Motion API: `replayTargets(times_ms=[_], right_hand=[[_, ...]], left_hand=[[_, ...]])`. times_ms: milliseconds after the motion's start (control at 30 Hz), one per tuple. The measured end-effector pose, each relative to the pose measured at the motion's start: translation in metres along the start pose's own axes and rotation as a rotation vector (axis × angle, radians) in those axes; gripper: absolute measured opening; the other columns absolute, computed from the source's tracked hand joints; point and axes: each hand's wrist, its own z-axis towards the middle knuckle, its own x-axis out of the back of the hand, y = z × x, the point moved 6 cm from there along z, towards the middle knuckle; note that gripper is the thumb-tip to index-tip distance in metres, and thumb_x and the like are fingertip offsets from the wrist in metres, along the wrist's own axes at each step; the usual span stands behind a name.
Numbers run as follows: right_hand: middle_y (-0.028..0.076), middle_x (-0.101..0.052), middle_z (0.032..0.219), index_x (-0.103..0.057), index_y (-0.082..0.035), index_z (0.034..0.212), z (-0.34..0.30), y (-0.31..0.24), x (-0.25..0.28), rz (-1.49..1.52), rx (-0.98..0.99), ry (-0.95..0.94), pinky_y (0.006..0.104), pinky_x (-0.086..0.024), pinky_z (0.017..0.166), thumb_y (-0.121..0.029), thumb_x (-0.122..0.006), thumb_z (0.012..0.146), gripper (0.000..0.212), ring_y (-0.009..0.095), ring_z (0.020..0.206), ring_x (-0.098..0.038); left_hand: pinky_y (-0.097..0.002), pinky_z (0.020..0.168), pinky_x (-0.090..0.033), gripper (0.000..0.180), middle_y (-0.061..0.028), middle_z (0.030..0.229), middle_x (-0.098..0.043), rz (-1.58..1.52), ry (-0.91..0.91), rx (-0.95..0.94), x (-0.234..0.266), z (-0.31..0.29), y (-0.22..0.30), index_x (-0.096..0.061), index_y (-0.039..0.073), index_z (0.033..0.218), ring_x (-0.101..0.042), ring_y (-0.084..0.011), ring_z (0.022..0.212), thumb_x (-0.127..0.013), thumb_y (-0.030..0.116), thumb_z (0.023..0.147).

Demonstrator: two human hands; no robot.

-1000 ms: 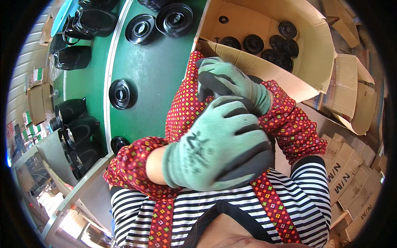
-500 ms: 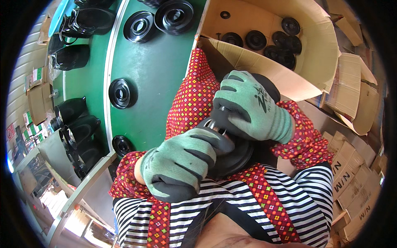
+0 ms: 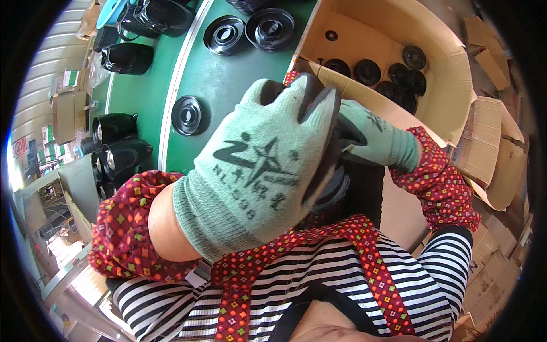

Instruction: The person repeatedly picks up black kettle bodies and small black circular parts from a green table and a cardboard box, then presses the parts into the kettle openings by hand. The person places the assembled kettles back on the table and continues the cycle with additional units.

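Note:
My left hand point(image 3: 256, 162), in a pale green knit glove with dark coated fingers, is raised over my lap with its back toward me. Its fingers bend around to the far side, so whatever they grip is hidden. Behind it and to the right, my right hand point(image 3: 376, 137) in a matching glove is closed, its fingertips partly covered by the left. Beneath both hands a black round ridged part point(image 3: 333, 191), like a lid or base, shows only in part above my red flowered apron point(image 3: 364, 233). The right fingers appear wrapped at its upper side.
A green worktable point(image 3: 199, 108) to the left bears a black disc point(image 3: 190, 115), stacked discs point(image 3: 270, 28) and black jug-like bodies point(image 3: 128, 58). At the upper right, an open cardboard box point(image 3: 393, 23) contains several black round parts. Flattened cartons point(image 3: 487, 137) lean farther right.
My left hand has risen from the black round part toward the camera and now hides much of the work. My right hand stays close to the part. The view has shifted slightly.

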Motion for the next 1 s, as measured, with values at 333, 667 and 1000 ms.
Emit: replayTargets(times_ms=[333, 667, 1000], right_hand=[[0.015, -0.067, 0.105, -0.070, -0.003, 0.106, 0.032, -0.029, -0.006, -0.126, 0.215, 0.183, 0.0521, -0.029, 0.124, -0.030, -0.048, 0.103, 0.035, 0.036, 0.107, -0.062], [0.019, -0.069, 0.109, -0.070, 0.000, 0.105, 0.017, -0.049, -0.008, -0.234, 0.106, 0.326, 0.0529, -0.041, 0.113, -0.023, -0.059, 0.098, 0.026, 0.041, 0.108, -0.063], [0.021, -0.059, 0.137, -0.063, 0.001, 0.128, 0.004, -0.016, -0.025, -0.289, 0.530, 0.359, 0.0587, -0.041, 0.117, -0.011, -0.062, 0.103, 0.028, 0.049, 0.129, -0.056]], left_hand=[[-0.0400, 0.073, -0.060, 0.039, -0.0181, 0.104, -0.077, -0.359, 0.203, -0.027, 0.001, -0.041, -0.003, -0.080, 0.003, 0.109, -0.076, -0.0335, 0.088, -0.087, 0.001, 0.070], [-0.0407, 0.084, -0.058, 0.026, -0.0223, 0.108, -0.074, -0.692, 0.334, -0.034, -0.037, -0.068, -0.038, -0.078, -0.004, 0.105, -0.072, -0.0315, 0.099, -0.055, 0.002, 0.096], [-0.0458, 0.087, -0.056, 0.040, -0.0295, 0.121, -0.070, -0.483, 0.349, -0.102, -0.041, -0.061, 0.004, -0.073, -0.007, 0.123, -0.070, -0.0397, 0.100, -0.069, 0.012, 0.088]])
